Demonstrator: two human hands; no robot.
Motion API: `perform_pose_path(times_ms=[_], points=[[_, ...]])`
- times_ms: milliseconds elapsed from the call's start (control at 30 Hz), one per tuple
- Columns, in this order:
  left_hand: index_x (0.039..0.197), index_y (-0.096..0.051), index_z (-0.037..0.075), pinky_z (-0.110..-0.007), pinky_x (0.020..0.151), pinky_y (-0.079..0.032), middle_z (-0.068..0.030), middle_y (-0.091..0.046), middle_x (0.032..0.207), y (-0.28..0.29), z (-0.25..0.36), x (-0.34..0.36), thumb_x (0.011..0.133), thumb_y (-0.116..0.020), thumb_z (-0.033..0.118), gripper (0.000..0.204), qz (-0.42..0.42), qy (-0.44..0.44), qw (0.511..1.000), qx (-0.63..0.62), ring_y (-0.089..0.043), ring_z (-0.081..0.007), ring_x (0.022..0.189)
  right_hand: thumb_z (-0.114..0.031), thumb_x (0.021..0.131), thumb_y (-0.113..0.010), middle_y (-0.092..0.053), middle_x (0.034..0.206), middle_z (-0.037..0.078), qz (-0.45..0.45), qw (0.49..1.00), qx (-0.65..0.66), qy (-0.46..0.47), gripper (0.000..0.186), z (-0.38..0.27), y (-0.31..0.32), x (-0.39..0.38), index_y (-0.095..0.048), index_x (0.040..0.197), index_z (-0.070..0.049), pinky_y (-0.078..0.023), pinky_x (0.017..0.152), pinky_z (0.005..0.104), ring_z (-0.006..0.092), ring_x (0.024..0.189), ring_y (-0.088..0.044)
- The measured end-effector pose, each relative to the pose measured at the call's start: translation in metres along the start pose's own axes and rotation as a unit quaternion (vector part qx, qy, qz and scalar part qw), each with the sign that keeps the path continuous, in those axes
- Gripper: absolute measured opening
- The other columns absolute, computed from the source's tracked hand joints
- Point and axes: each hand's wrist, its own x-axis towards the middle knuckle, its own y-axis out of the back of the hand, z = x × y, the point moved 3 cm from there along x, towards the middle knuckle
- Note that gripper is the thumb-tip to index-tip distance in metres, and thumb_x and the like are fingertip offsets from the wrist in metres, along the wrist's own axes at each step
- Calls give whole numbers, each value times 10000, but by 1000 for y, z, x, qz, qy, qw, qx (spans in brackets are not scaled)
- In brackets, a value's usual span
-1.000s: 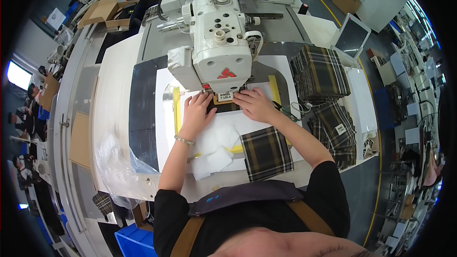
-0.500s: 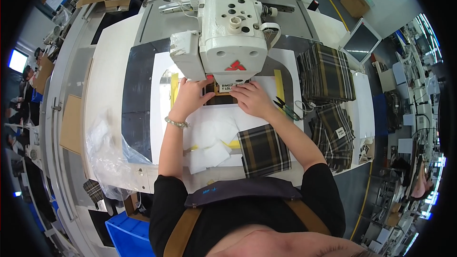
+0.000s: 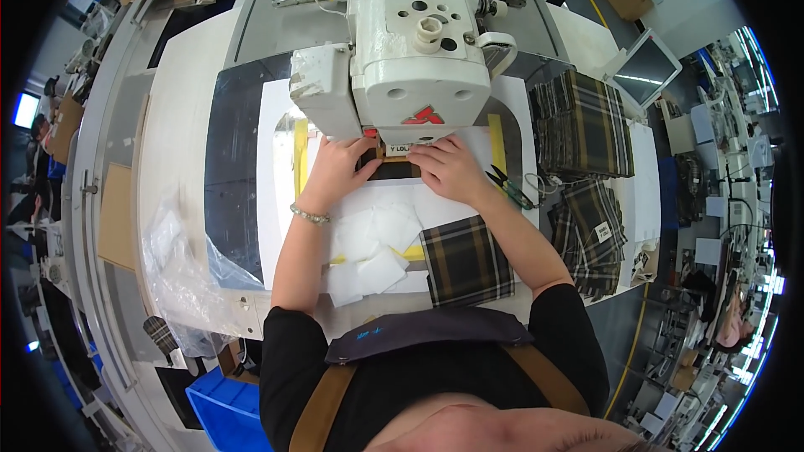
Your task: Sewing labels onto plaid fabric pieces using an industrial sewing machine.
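Observation:
Under the head of a white sewing machine (image 3: 425,88), a small white label (image 3: 397,151) lies at an orange-brown frame edge over dark fabric (image 3: 395,171). My left hand (image 3: 337,169) rests at the left of this spot, thumb and forefinger apart, with some fingertips hidden by the machine. From the right, my right hand (image 3: 452,172) lays its stretched fingers at the label's right end, covering part of it. Toward me are thin white backing pieces (image 3: 373,234) and a folded dark plaid piece (image 3: 467,264).
Green-handled thread snips (image 3: 512,188) lie right of my right hand. Behind them stands a tall stack of plaid pieces (image 3: 582,130), with a labelled pile (image 3: 586,234) nearer. A clear plastic bag (image 3: 180,272) hangs at the left edge above a blue crate (image 3: 224,406).
The view has shifted slightly, so the machine looks larger and leans to the right. Both hands stay by the label, and the right fingers cover a little more of its right end.

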Motion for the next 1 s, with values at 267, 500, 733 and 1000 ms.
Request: perform_pose_path(times_ms=[267,500,733,1000], points=[[890,-709,80,-371,754,-436,-58,-672,827,-3,-1,-2,755,-741,178,170,26,-26,999,7,-625,-268,761,-89,758,-661,-687,1094,15,0,1000,13,-2,255,2,0,0,-686,1012,-104,-436,926,379,203,1000,-604],[910,-719,116,-367,817,-437,-18,-685,952,-9,4,-3,749,-734,172,172,8,-19,1000,12,-627,-229,890,-88,758,-661,-684,1094,20,1,1000,14,-1,251,3,1,-1,-682,1008,-99,-443,920,380,202,1005,-603],[972,-731,140,-375,796,-417,2,-646,934,-15,14,-1,747,-734,208,235,-22,-44,997,58,-600,-193,913,-71,755,-660,-686,1055,27,12,1000,26,-1,236,2,3,1,-673,989,-95,-453,901,383,217,981,-609],[989,-736,153,-382,807,-405,14,-669,923,-21,15,1,776,-719,211,221,-37,-40,996,65,-598,-188,927,-31,741,-653,-687,890,41,79,989,114,-59,190,10,13,4,-649,920,-94,-470,830,379,253,906,-626]])
